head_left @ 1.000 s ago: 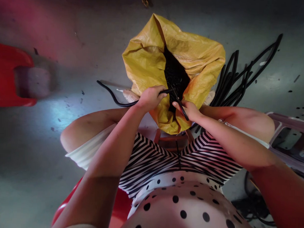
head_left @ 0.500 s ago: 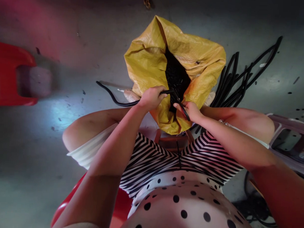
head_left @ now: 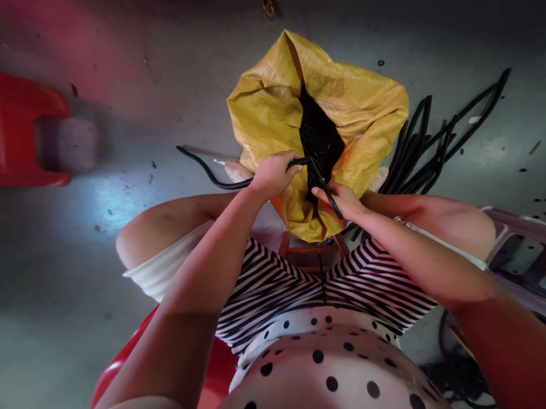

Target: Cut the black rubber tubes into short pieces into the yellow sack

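Observation:
A yellow woven sack stands open on the floor between my knees, filled with small black pieces. My left hand is closed round a long black rubber tube that trails off to the left across the floor, its end held at the sack's mouth. My right hand is closed on a thin black tool whose tip meets the tube's end above the sack's near edge. What kind of tool it is I cannot make out.
A bundle of black tubes lies on the floor right of the sack. A red plastic stool stands at the left, and another stool at the right. I sit on a red seat. Black scraps dot the grey floor.
Both hands keep their grip at the sack's mouth. The view has drifted slightly, with the sack and hands a little lower and to the right.

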{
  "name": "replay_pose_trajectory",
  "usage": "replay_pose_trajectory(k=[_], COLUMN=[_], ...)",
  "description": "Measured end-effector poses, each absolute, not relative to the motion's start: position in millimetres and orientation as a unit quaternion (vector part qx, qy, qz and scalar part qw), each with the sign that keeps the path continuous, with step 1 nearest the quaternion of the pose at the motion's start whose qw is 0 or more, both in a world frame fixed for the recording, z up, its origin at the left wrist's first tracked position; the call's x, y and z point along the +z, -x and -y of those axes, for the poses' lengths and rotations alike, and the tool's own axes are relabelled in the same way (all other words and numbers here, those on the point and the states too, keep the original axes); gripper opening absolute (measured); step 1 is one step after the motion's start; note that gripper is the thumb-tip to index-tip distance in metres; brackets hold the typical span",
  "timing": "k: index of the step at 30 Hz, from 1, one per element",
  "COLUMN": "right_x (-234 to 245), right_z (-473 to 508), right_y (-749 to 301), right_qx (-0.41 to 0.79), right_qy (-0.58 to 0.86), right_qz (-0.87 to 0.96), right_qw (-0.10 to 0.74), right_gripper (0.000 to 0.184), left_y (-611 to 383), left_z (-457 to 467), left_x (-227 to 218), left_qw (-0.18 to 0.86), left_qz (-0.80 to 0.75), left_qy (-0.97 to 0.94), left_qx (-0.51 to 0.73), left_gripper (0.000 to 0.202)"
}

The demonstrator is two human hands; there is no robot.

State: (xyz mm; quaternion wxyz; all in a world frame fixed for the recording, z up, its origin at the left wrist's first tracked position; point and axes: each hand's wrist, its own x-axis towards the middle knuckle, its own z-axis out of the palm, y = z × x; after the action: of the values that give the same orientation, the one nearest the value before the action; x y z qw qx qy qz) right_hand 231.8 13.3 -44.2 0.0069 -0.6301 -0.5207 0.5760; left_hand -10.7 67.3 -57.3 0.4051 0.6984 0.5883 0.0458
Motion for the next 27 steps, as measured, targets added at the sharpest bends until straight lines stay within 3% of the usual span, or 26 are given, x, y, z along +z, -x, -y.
replay_pose_trajectory(k=[27], right_x=[-37.8], right_z=[-15.2], right_y=[-228.4], right_qx=[0.555], right_qy=[0.632], right_qz=[0.541], right_qw=[-0.011], right_gripper=[0.066], left_y=[3.0], left_z=[-64.6], left_x=[-50.9], left_qw=[0.419], left_qz=[-0.569], left_qy=[-0.707], left_qx=[0.031], left_gripper=[0.036])
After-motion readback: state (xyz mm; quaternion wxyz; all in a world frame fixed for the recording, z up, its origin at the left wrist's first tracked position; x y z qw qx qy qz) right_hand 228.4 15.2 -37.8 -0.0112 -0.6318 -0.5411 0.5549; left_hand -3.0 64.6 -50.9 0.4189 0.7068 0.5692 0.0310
